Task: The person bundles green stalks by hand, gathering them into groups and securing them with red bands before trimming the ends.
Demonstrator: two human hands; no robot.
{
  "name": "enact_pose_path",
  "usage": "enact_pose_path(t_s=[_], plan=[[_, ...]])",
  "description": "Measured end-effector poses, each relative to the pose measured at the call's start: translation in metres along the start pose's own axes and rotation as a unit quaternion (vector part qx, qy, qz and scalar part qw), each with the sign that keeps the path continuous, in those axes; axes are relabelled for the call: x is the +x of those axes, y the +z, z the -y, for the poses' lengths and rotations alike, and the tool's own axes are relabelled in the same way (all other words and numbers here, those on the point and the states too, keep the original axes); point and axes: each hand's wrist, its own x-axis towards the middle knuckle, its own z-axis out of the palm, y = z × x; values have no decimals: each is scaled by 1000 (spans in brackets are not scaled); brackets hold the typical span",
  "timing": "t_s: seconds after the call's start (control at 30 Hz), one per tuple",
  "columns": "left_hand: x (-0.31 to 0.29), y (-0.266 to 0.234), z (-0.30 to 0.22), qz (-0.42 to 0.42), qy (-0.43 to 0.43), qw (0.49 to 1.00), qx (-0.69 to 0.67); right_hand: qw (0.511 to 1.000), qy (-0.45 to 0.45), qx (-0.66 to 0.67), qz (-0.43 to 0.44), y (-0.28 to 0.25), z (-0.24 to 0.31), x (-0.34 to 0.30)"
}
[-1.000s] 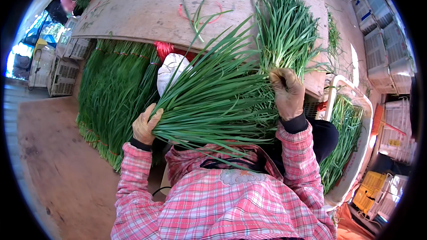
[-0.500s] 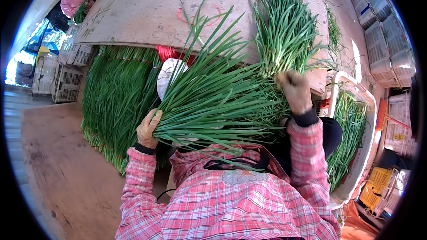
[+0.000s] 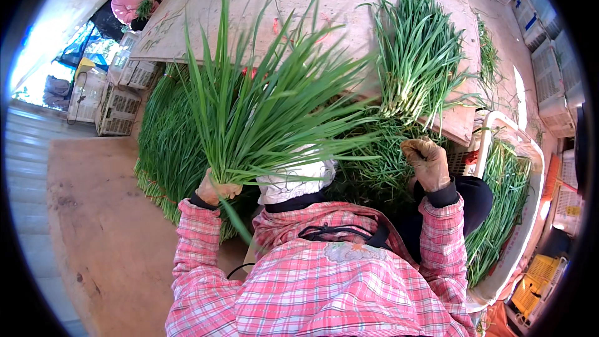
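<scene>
My left hand (image 3: 218, 188) is closed round the stem ends of a bunch of garlic chives (image 3: 262, 109). The long green leaves fan out upward and to the right, with some blur. One leaf hangs below my wrist. My right hand (image 3: 427, 161), in a dirty, tight glove, has its fingers curled in below the table's front edge. Whether something small is in them is hidden. Beyond it, a loose pile of garlic chives (image 3: 418, 62) lies on the table, pale stem ends toward me. Loose green leaves (image 3: 380, 165) lie between my hands.
Tied chive bundles (image 3: 168, 131) are stacked at the left beside a brown board (image 3: 93, 212). A white basket (image 3: 535, 168) of chives stands at the right. The wooden table (image 3: 249, 0) spans the front. A person in pink (image 3: 134, 0) is at the far left; crates (image 3: 549, 75) line the right.
The chive bunch has swung from pointing right to more upright, its leaves fanning wider. My right hand has come back from the pile's stem ends toward me. The whole view has shifted slightly.
</scene>
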Motion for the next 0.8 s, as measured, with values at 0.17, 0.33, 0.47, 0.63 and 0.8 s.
enact_pose_path(t_s=[0.17,0.33,0.47,0.63,0.8], plan=[[-6,12,2,-19,-46,999,-13,999,-49,6,-6,6,12,4],[-4,16,-1,-30,-41,998,25,992,-109,51,-39,6,55,15],[-3,17,2,-47,-46,997,29,978,-178,57,-95,20,87,38],[-2,9,8,-38,-54,996,52,967,-223,-116,-34,62,98,66],[-1,4,12,-22,-45,998,47,958,-163,-226,68,86,112,76]])
